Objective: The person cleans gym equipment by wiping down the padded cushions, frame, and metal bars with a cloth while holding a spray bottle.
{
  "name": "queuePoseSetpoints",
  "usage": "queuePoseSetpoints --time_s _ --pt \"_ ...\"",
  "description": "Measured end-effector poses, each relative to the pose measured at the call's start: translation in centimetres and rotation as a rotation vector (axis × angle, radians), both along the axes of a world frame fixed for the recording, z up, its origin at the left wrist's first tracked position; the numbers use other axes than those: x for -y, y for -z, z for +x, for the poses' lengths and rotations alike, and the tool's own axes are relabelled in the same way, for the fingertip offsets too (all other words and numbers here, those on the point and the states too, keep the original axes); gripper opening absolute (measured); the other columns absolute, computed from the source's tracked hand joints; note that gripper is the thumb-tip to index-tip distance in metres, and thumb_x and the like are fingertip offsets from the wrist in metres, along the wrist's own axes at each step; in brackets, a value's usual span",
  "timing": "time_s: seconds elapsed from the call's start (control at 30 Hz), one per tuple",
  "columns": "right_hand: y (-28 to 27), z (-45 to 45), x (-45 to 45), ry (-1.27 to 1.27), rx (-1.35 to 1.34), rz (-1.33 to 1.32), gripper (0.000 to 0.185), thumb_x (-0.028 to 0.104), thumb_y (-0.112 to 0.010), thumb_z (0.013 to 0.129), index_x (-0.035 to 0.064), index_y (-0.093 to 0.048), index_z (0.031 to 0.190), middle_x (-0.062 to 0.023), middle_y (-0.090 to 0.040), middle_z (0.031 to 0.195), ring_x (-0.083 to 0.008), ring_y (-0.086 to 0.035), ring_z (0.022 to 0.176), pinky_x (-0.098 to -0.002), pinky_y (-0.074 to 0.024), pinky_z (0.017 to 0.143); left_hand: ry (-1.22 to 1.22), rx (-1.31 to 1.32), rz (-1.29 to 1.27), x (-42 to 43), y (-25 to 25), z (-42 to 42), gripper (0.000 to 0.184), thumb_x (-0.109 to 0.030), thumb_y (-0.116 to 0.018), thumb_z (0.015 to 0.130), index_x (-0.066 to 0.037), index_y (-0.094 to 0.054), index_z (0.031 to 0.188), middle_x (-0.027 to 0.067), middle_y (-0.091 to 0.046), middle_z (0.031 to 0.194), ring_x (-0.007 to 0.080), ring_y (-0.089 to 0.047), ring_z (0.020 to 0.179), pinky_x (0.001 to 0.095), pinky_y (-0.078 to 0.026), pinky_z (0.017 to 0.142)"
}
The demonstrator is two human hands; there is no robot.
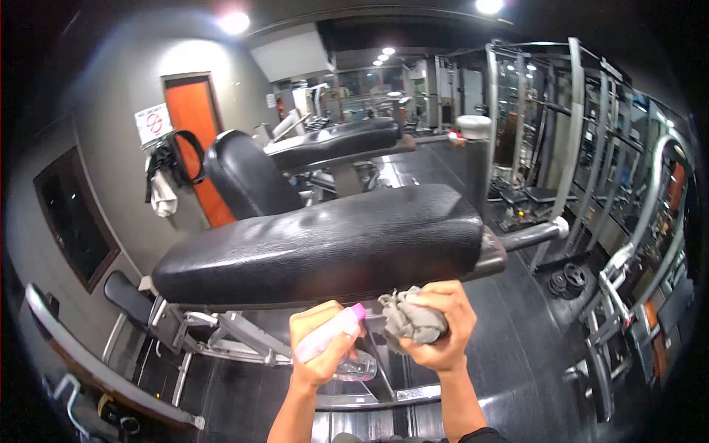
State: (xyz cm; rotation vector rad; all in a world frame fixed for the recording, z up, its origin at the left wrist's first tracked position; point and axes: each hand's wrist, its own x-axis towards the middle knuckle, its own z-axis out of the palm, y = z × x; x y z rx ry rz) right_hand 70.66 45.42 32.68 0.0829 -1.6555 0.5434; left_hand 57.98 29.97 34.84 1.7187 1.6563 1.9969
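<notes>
My left hand (319, 341) is wrapped round a spray bottle (330, 334) with a pink nozzle tip that points to the upper right; its clear lower part shows below the fingers. A crumpled grey cloth (412, 319) is gripped in my right hand (445, 325), just right of the nozzle and apart from it. Both hands are in front of the near edge of a long black padded bench (325, 247), not touching it as far as can be seen.
Behind the pad stand a black backrest (247, 173) and another padded bench (340, 144). Metal racks (572, 148) and weight plates (567, 279) are at the right. An orange door (196, 133) and a wall sign (153, 124) are at the left.
</notes>
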Motion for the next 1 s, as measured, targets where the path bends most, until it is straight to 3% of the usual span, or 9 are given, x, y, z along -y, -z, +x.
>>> queuePoseSetpoints --time_s 0.17,0.23,0.33,0.5,0.6,0.77,0.83,1.0 --pt "1.3 -5.5 4.6 -0.15 -0.037 0.07 0.055 0.018 -0.086 0.056 0.0128 -0.069 0.107 -0.0125 -0.064 0.099 -0.0213 -0.068 0.073 -0.0288 -0.0554 0.061 -0.186 0.114 0.05 5.7 -1.0 -1.8 0.036 -0.028 -0.06 0.08 0.007 -0.061 0.071 0.0116 -0.061 0.064 0.0177 -0.058 0.043 0.0263 -0.043 0.041" --pt "1.5 -7.6 6.4 -0.261 -0.061 0.059 0.054 0.014 -0.084 0.056 0.0135 -0.068 0.108 -0.0113 -0.064 0.1 -0.0199 -0.069 0.074 -0.0275 -0.0556 0.061 -0.185 0.099 0.135 8.4 -1.5 -3.2 0.024 -0.015 -0.06 0.082 0.008 -0.064 0.075 0.0108 -0.062 0.067 0.0152 -0.059 0.046 0.0248 -0.042 0.043" --pt "1.2 -9.9 9.0 -0.335 -0.021 0.081 0.051 0.012 -0.083 0.056 0.0132 -0.069 0.104 -0.0081 -0.067 0.1 -0.0177 -0.069 0.074 -0.0265 -0.0547 0.058 -0.301 0.111 0.157 12.3 -1.7 -4.9 0.025 -0.015 -0.059 0.082 0.01 -0.064 0.081 0.012 -0.064 0.07 0.0152 -0.059 0.045 0.0246 -0.042 0.042" --pt "-0.5 -12.6 12.5 -0.448 0.067 0.072 0.048 0.013 -0.084 0.056 0.0124 -0.07 0.102 -0.0073 -0.069 0.102 -0.0193 -0.071 0.079 -0.0269 -0.0552 0.06 -0.386 0.128 0.162 18.3 -3.0 -8.5 0.028 -0.016 -0.059 0.087 0.011 -0.065 0.088 0.0131 -0.065 0.073 0.0151 -0.058 0.045 0.0245 -0.042 0.042" --pt "-2.6 -13.5 14.1 -0.443 0.139 0.135 0.048 0.014 -0.082 0.057 0.0118 -0.071 0.104 -0.0079 -0.07 0.102 -0.0226 -0.072 0.079 -0.0303 -0.0568 0.061 -0.456 0.116 0.036 20.9 -4.5 -11.2 0.034 -0.022 -0.057 0.087 0.009 -0.068 0.09 0.0122 -0.064 0.068 0.0159 -0.055 0.041 0.0248 -0.042 0.042" --pt "-7.3 -13.6 15.5 -0.278 0.225 0.265 0.046 0.018 -0.083 0.059 0.0147 -0.072 0.103 -0.0065 -0.07 0.098 -0.0216 -0.072 0.08 -0.0305 -0.0578 0.062 -0.418 0.102 -0.107 23.3 -7.0 -16.5 0.031 -0.023 -0.058 0.089 0.006 -0.07 0.093 0.0107 -0.063 0.068 0.0142 -0.055 0.041 0.0254 -0.042 0.042" --pt "-9.4 -13.5 16.2 -0.222 0.243 0.294 0.046 0.016 -0.084 0.058 0.0145 -0.072 0.103 -0.0063 -0.07 0.097 -0.0218 -0.072 0.08 -0.0308 -0.0579 0.064 -0.305 0.099 -0.11 23.5 -7.8 -18.7 0.023 -0.018 -0.063 0.09 0.004 -0.071 0.088 0.0083 -0.063 0.067 0.012 -0.056 0.043 0.0248 -0.04 0.041" --pt "-12.9 -13.9 17.6 -0.113 0.346 0.313 0.044 0.009 -0.08 0.059 0.0117 -0.07 0.101 -0.0084 -0.069 0.092 -0.0266 -0.07 0.08 -0.035 -0.0569 0.069 -0.128 0.165 -0.264 23.4 -9.0 -23.2 0.028 -0.023 -0.063 0.091 0.004 -0.069 0.087 0.0087 -0.062 0.064 0.0146 -0.055 0.041 0.0259 -0.041 0.04"
